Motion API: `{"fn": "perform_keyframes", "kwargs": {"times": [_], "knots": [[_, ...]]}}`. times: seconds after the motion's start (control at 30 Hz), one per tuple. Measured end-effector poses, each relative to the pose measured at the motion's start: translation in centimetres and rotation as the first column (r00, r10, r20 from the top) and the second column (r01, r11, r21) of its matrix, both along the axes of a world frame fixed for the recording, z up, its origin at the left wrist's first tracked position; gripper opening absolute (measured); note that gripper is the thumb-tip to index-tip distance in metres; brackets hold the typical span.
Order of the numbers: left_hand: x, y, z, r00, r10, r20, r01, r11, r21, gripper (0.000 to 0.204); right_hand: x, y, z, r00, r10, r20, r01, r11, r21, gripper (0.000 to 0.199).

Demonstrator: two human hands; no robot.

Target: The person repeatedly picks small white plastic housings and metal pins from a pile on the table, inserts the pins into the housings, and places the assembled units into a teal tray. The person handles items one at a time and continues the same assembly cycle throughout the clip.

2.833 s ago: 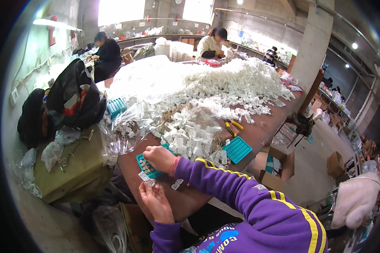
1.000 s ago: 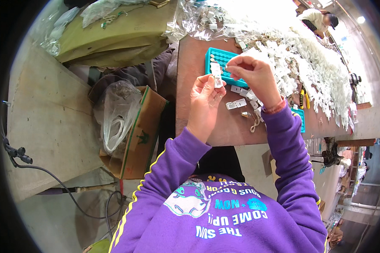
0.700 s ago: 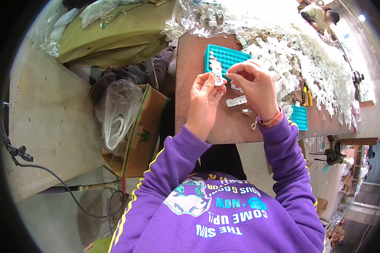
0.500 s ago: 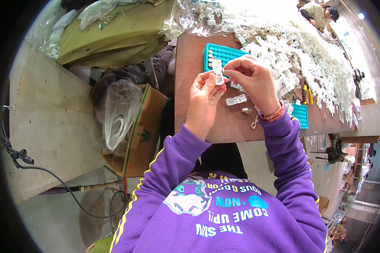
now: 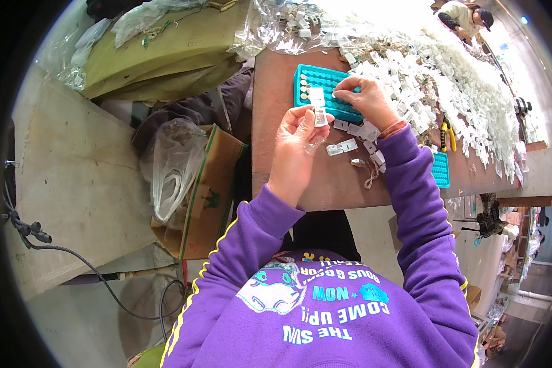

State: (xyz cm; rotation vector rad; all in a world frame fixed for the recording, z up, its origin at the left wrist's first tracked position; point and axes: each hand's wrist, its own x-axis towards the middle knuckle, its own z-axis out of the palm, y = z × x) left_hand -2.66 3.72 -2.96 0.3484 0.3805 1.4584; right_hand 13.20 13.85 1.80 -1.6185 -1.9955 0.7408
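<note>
Head view, looking down over purple sleeves. Left hand [image 5: 297, 138]: raised above the near part of the brown bench [image 5: 276, 80], fingers [image 5: 300, 116] pinched shut on a small clear packet [image 5: 318, 110] with a white top, held upright just in front of the teal tray. Right hand [image 5: 365, 101]: at the near right edge of the teal tray [image 5: 316, 86], fingers curled together at the tips, pinching something too small to identify; red band at the wrist. Teal tray: rectangular, many round wells, a few at the left end filled with brownish pieces, lying flat on bench. Small white clips [image 5: 341, 147]: several loose on bench beside and under the right wrist. Heap of white packets [image 5: 448, 86]: spread across far and right parts of bench. Second teal tray [image 5: 440, 168]: further right, beyond the right forearm. Yellow-handled pliers [image 5: 446, 136]: near it on bench. Cardboard box [image 5: 211, 190] with a clear plastic bag [image 5: 168, 178]: on the floor left of bench. Black cable [image 5: 73, 257]: on the floor at left. Another person [image 5: 466, 15]: seated at the far end.
</note>
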Motion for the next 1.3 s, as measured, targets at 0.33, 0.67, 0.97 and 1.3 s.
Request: {"fn": "perform_keyframes", "kwargs": {"times": [0.33,0.67,0.97,1.3], "knots": [[0.1,0.2,-0.9,1.000,0.012,0.015,-0.013,0.999,0.034,0.017,-2.0,-8.9,3.9,0.963,0.261,-0.068,-0.215,0.895,0.390,0.008],[0.5,-0.4,0.3,0.982,0.166,-0.090,-0.154,0.980,0.124,0.011,-5.2,-11.6,-0.8,0.862,0.014,-0.507,0.158,0.942,0.295,0.009],[0.9,-0.5,0.6,0.935,0.273,-0.225,-0.220,0.947,0.235,0.010,-4.2,-12.2,-0.7,0.810,-0.069,-0.583,0.150,0.985,0.091,0.010],[0.7,-0.6,0.2,0.980,0.166,-0.109,-0.153,0.981,0.121,0.010,-5.2,-11.7,-1.0,0.840,-0.052,-0.541,0.188,0.962,0.200,0.008]]}}
